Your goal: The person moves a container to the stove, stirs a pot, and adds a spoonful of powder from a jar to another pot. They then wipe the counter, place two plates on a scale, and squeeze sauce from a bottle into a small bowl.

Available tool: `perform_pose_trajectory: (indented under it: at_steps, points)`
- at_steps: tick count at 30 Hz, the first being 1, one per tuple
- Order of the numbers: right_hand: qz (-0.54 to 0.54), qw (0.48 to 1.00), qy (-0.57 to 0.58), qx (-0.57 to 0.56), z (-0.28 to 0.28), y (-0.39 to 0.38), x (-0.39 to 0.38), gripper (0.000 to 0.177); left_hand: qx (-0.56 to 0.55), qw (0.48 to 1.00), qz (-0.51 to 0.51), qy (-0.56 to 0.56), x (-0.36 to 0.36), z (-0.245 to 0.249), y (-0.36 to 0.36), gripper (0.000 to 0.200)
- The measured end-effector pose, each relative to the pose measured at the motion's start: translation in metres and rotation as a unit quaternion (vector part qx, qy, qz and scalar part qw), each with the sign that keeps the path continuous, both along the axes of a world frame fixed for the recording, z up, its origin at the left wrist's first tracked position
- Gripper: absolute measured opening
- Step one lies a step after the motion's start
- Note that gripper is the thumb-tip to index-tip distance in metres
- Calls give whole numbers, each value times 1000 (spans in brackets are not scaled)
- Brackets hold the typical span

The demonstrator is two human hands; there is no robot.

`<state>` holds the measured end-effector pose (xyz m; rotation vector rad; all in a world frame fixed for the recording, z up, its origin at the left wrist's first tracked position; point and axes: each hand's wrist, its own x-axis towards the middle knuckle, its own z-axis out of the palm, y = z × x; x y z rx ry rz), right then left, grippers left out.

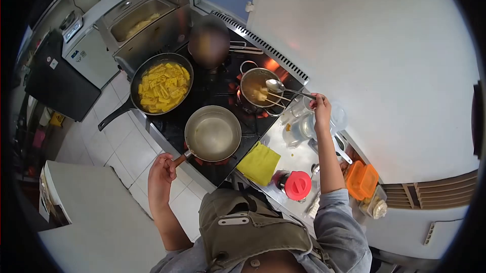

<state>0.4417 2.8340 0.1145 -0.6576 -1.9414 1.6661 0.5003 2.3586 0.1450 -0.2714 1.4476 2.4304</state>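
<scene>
My right hand [320, 106] pinches the handle of a long metal spoon [276, 86]. The spoon's bowl is over a small two-handled pot [248, 70] of brownish liquid. Pale food on thin wooden skewers [276, 102] sits in that pot, the stick ends leaning out over its rim. My left hand [162, 169] has its fingers curled round the end of the wooden handle of a wide saucepan [212, 134]. Clear-looking liquid lies in the saucepan, which rests on the front of the black stove [210, 88].
A black frying pan [132, 83] with yellow pieces in liquid stands at the left, its handle jutting past the stove edge. Behind is a metal fryer [149, 37]. To the right are a green cloth [259, 164], a red-lidded jug [297, 185] and orange containers [361, 179]. A burner glows near the small pot.
</scene>
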Motion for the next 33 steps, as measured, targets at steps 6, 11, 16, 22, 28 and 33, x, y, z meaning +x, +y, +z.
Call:
perform_pose_trajectory:
  at_steps: [6,11,16,22,28,33]
  points:
    - [-17,1000,18,4,40,-5,29,24,-17,1000,9,-1,-5,-3,3,24]
    - [-16,997,35,71,100,-11,60,25,-14,1000,-7,17,-8,-4,5,24]
    - [-9,994,42,99,164,-15,100,25,-15,1000,-18,19,-12,-4,8,23]
    - [18,994,104,40,233,-40,153,24,-5,999,-37,13,-18,-7,13,22]
    - [37,990,131,24,275,-66,198,23,1,997,-72,15,-25,-10,20,23]
    - [57,982,172,48,287,-79,221,22,-2,996,-80,31,-25,2,29,23]
